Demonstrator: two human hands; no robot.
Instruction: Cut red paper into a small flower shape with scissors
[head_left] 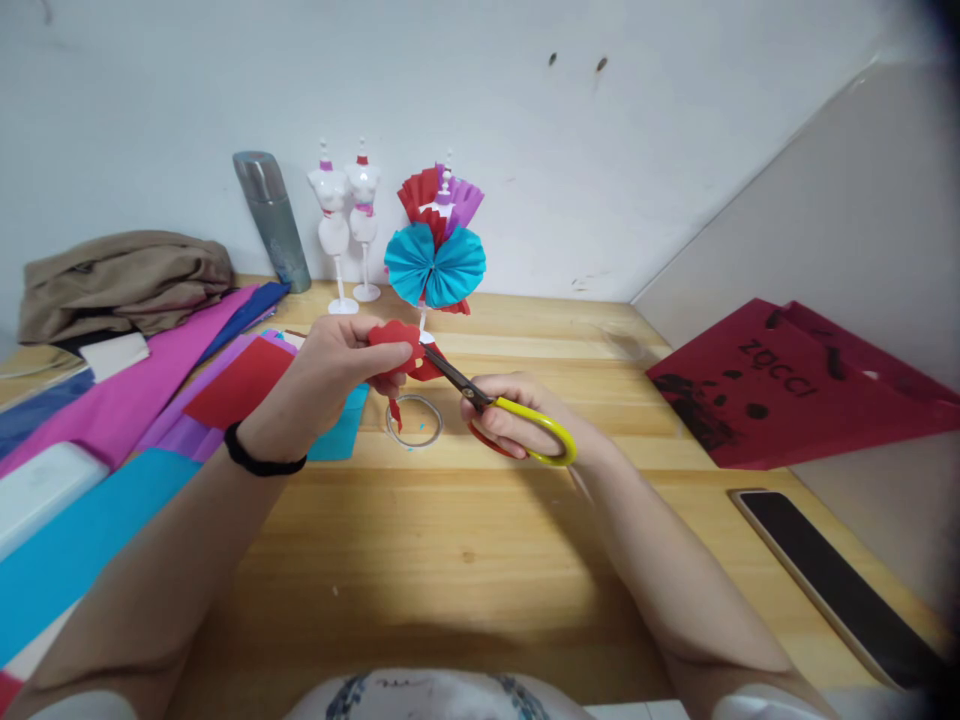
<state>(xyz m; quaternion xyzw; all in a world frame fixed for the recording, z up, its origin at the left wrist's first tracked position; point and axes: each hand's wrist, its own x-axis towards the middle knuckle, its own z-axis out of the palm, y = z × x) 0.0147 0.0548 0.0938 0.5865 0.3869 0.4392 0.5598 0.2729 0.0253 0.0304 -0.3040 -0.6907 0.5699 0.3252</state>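
Note:
My left hand [341, 370] pinches a piece of red paper [391, 345] with a scalloped edge, held above the table. In my right hand [514, 410] are scissors [547, 430] with yellow and red handles. Their dark blades point left and touch the red paper near my left fingertips. A narrow red strip hangs under the paper. Below it a clear ring-shaped object [415, 421] rests on the wooden table [450, 560]. Just behind my hands stands a small mannequin wearing folded blue [435, 265], red and purple paper.
Two white mannequins [334, 235] and a grey bottle [274, 220] stand against the wall. Coloured paper sheets [97, 540] and a brown cloth [127, 280] lie at the left. To the right are a red bag [795, 385] and a phone [832, 580].

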